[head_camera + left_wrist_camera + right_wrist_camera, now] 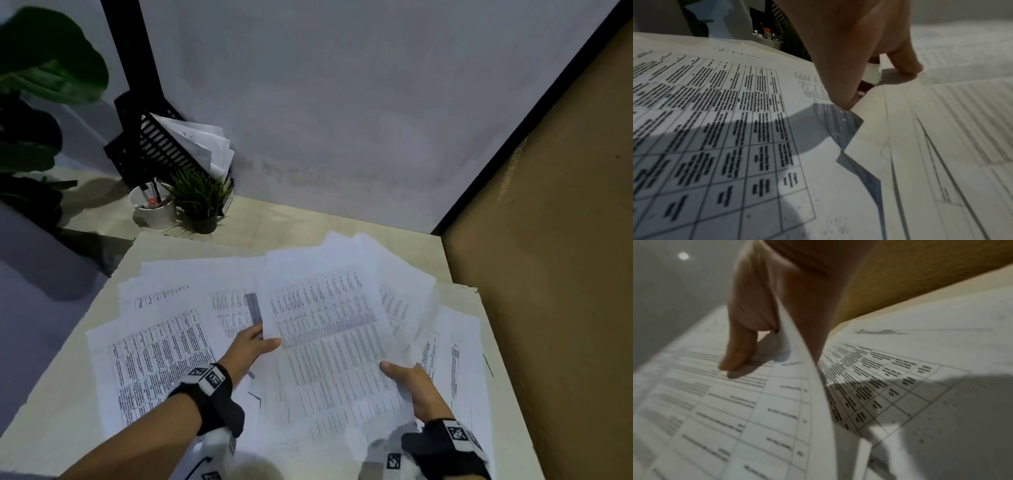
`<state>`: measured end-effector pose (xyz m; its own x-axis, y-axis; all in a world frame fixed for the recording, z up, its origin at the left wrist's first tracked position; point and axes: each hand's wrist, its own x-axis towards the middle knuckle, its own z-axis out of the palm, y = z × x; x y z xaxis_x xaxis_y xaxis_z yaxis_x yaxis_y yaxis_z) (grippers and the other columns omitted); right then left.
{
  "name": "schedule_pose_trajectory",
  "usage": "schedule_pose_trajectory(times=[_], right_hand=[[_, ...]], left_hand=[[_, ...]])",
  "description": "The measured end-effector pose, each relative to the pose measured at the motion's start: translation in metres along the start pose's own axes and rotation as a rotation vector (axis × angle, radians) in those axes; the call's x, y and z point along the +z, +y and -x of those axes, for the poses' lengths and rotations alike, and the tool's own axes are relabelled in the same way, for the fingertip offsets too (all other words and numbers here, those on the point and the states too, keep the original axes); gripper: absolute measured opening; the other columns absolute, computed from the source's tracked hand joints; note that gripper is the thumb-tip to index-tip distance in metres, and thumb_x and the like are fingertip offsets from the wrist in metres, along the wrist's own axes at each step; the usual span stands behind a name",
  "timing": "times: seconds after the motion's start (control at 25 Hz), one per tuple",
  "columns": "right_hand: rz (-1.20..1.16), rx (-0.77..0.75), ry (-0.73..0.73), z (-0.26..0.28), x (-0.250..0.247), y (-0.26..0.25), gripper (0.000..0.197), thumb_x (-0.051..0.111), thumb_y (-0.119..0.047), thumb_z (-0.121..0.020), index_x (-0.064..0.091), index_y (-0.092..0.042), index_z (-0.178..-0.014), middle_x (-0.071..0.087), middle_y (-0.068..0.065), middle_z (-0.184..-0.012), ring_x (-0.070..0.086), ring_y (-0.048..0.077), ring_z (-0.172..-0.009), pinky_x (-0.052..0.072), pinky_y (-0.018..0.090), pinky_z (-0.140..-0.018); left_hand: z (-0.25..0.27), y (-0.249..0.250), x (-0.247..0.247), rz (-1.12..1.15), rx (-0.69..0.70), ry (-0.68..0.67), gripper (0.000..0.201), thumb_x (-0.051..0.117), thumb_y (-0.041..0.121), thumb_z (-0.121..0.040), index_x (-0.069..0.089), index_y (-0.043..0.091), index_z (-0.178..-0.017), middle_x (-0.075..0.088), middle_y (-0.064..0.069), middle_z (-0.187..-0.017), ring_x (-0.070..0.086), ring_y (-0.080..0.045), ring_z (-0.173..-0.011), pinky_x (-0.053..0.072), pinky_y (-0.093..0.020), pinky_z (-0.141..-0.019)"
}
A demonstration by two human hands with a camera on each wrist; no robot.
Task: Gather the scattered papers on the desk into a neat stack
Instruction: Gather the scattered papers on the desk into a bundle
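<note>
Print on the papers (329, 329) is too blurred to read, and both hands' fingers are hidden under the sheets. The white sheets, printed with tables, lie fanned across the worktop (51, 421), long axes pointing away toward the plant (200, 197). The left hand (248, 347) pinches the middle bundle's left edge, thumb on top; the right hand (416, 390) pinches its right edge likewise.

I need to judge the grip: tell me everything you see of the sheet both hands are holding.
The sheet is white printer paper printed with dense table rows, lifted slightly over other scattered papers. The left hand pinches its left edge; the right hand holds its right edge, thumb on top. It bows slightly.
</note>
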<state>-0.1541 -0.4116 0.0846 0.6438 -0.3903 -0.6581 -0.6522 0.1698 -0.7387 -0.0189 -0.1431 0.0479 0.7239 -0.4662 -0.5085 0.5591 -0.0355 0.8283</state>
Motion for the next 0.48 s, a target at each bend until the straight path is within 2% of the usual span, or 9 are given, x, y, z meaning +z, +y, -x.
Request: schedule_pose_trajectory(times=[0.04, 0.08, 0.12, 0.2, 0.24, 0.28, 0.36, 0.4, 0.48], right_hand=[[0.013, 0.007, 0.003, 0.003, -0.002, -0.002, 0.02, 0.062, -0.007, -0.084, 0.063, 0.0, -0.103, 0.071, 0.014, -0.096, 0.065, 0.021, -0.083, 0.048, 0.027, -0.072], [0.06, 0.005, -0.002, 0.005, -0.002, -0.006, 0.014, 0.062, -0.009, -0.084, 0.064, -0.001, -0.096, 0.073, 0.011, -0.088, 0.066, 0.016, -0.075, 0.048, 0.024, -0.07], [0.12, -0.018, -0.027, 0.008, -0.001, -0.01, 0.008, 0.062, -0.011, -0.085, 0.064, -0.005, -0.09, 0.073, 0.006, -0.081, 0.065, 0.011, -0.069, 0.047, 0.022, -0.065], [0.257, -0.078, -0.055, 0.008, 0.002, -0.021, 0.005, 0.062, -0.016, -0.086, 0.063, -0.012, -0.088, 0.07, -0.003, -0.076, 0.061, 0.009, -0.069, 0.043, 0.022, -0.062], [0.315, -0.119, -0.057, 0.011, 0.004, -0.029, 0.003, 0.062, -0.017, -0.086, 0.063, -0.015, -0.086, 0.068, -0.008, -0.068, 0.058, 0.009, -0.066, 0.042, 0.022, -0.061], [0.344, -0.163, -0.059, 0.012, 0.005, -0.037, 0.003, 0.062, -0.016, -0.086, 0.063, -0.015, -0.083, 0.064, -0.012, -0.058, 0.056, 0.009, -0.061, 0.041, 0.022, -0.059], [0.31, -0.244, -0.032, 0.014, 0.007, -0.053, 0.002, 0.063, -0.012, -0.084, 0.065, -0.013, -0.084, 0.063, -0.013, -0.055, 0.059, 0.014, -0.063, 0.044, 0.024, -0.065], [0.251, -0.316, 0.0, 0.017, 0.008, -0.061, 0.008, 0.064, -0.009, -0.083, 0.065, -0.014, -0.089, 0.066, -0.013, -0.065, 0.062, 0.016, -0.074, 0.047, 0.026, -0.073], [0.097, -0.483, 0.074, 0.026, 0.008, -0.078, 0.026, 0.065, -0.007, -0.082, 0.059, -0.017, -0.105, 0.066, -0.012, -0.09, 0.062, 0.015, -0.093, 0.046, 0.028, -0.086]], left_hand=[[0.004, 0.005, 0.004, 0.018, 0.01, -0.038, 0.031, 0.062, 0.003, -0.081, 0.062, 0.023, -0.105, 0.069, 0.001, -0.109, 0.068, -0.007, -0.094, 0.056, -0.023, -0.078], [0.006, 0.008, 0.008, 0.02, 0.013, -0.075, 0.032, 0.063, 0.005, -0.081, 0.059, 0.025, -0.106, 0.067, 0.006, -0.105, 0.068, 0.0, -0.089, 0.054, -0.016, -0.071], [0.006, 0.01, 0.01, 0.019, 0.017, -0.109, 0.038, 0.069, 0.01, -0.077, 0.055, 0.025, -0.11, 0.066, 0.01, -0.104, 0.067, 0.003, -0.088, 0.052, -0.014, -0.071], [0.006, 0.015, 0.014, 0.017, 0.007, -0.153, 0.07, 0.086, 0.033, -0.053, 0.052, 0.029, -0.114, 0.065, 0.011, -0.108, 0.062, -0.002, -0.098, 0.05, -0.019, -0.081], [0.006, 0.017, 0.016, -0.005, 0.004, -0.163, 0.078, 0.088, 0.041, -0.043, 0.052, 0.034, -0.111, 0.064, 0.008, -0.115, 0.06, -0.007, -0.104, 0.048, -0.024, -0.087], [0.006, 0.021, 0.021, -0.025, 0.02, -0.164, 0.074, 0.087, 0.044, -0.044, 0.051, 0.037, -0.108, 0.061, 0.005, -0.121, 0.057, -0.012, -0.11, 0.045, -0.028, -0.093], [0.01, 0.037, 0.032, -0.07, 0.092, -0.108, 0.046, 0.074, 0.032, -0.072, 0.047, 0.037, -0.109, 0.057, 0.006, -0.121, 0.051, -0.015, -0.117, 0.039, -0.03, -0.098], [0.013, 0.049, 0.037, -0.084, 0.149, -0.075, 0.037, 0.065, 0.023, -0.082, 0.044, 0.036, -0.11, 0.056, 0.01, -0.116, 0.05, -0.014, -0.116, 0.039, -0.031, -0.098], [0.018, 0.077, 0.043, -0.091, 0.286, -0.07, 0.03, 0.057, 0.018, -0.087, 0.047, 0.033, -0.111, 0.057, 0.012, -0.113, 0.054, -0.014, -0.112, 0.042, -0.035, -0.099]])
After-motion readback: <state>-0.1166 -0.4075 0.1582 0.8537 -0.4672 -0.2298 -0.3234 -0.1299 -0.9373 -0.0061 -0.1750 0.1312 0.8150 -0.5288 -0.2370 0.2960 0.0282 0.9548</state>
